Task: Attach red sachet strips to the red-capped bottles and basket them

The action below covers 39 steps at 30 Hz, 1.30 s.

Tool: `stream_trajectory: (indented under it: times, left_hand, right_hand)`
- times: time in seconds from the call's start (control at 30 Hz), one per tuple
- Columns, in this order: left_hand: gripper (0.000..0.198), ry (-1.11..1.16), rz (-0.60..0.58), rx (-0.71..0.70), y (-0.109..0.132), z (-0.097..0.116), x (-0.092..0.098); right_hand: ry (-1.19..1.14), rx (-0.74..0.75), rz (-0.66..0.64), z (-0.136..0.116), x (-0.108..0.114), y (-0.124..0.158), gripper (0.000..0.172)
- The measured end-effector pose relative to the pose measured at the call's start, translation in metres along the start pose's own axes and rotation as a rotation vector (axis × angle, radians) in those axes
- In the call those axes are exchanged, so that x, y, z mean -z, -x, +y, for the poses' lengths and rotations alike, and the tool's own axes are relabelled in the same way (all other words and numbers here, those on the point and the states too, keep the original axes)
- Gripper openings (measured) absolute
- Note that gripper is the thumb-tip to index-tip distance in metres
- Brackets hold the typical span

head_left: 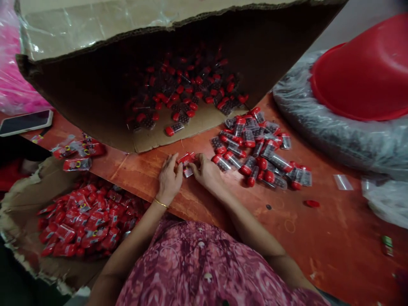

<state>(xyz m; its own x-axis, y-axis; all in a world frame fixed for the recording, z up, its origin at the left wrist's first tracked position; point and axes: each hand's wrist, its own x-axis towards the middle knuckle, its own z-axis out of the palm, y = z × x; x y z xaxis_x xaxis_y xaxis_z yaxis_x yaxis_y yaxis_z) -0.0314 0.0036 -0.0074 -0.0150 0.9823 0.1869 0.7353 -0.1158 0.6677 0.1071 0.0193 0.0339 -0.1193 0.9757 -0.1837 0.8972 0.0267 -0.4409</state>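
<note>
My left hand [169, 177] and my right hand [205, 170] meet over the table edge, fingers closed on a small red plastic packet [186, 159]. Its lower part is pale and clear; the fingertips hide much of it. To the right of my right hand lies a loose pile of small clear containers with red caps [251, 146], dark with pale dots inside. More red-capped containers [188, 95] lie inside a big cardboard box [204, 127] tipped on its side. A few red printed packets [78, 163] rest on the table left of my left hand.
Below the table's left edge, an open carton [19, 212] holds many red packets [79, 221]. A phone [27, 121] lies far left. At right are a red tub [366, 72] on a plastic-wrapped bundle [334, 131], a clear plastic piece [343, 182] and a red cap [311, 203].
</note>
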Motion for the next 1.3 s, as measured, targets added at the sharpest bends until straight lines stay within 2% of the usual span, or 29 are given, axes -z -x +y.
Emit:
stream_trajectory:
  times: [0.1, 0.27, 0.43, 0.53, 0.87, 1.0, 1.1, 1.2, 1.3]
  left_hand:
    - [0.039, -0.062, -0.023, -0.041, 0.002, 0.0, 0.001]
    - [0.038, -0.14, -0.052, -0.062, 0.003, 0.003, 0.009]
    - [0.037, -0.208, -0.189, -0.134, -0.006, -0.006, 0.023]
    - [0.035, -0.243, -0.226, -0.134, -0.012, -0.011, 0.024]
    - [0.022, -0.273, -0.111, -0.063, -0.013, -0.004, 0.011]
    - [0.021, -0.219, -0.053, -0.012, -0.015, 0.0, 0.008]
    - [0.024, -0.117, 0.025, 0.023, -0.018, 0.005, 0.01]
    - [0.029, -0.014, 0.081, 0.001, -0.017, 0.013, 0.018]
    - [0.031, 0.064, 0.088, -0.028, -0.016, 0.024, 0.025]
  right_hand:
    - [0.087, 0.029, 0.052, 0.0, 0.002, 0.005, 0.037]
    - [0.106, 0.091, 0.098, 0.018, 0.009, 0.019, 0.033]
    - [0.03, 0.207, 0.093, 0.026, -0.003, 0.024, 0.043]
    - [0.054, 0.2, 0.068, 0.023, -0.009, 0.021, 0.042]
    - [0.07, 0.164, 0.071, 0.027, -0.012, 0.013, 0.04]
    - [-0.165, 0.156, 0.1, 0.035, -0.009, 0.009, 0.035]
    - [-0.385, 0.167, 0.197, 0.039, -0.008, 0.012, 0.033]
    - [-0.525, 0.156, 0.265, 0.034, -0.01, 0.017, 0.036]
    - [-0.69, 0.099, 0.259, 0.022, -0.013, 0.019, 0.038]
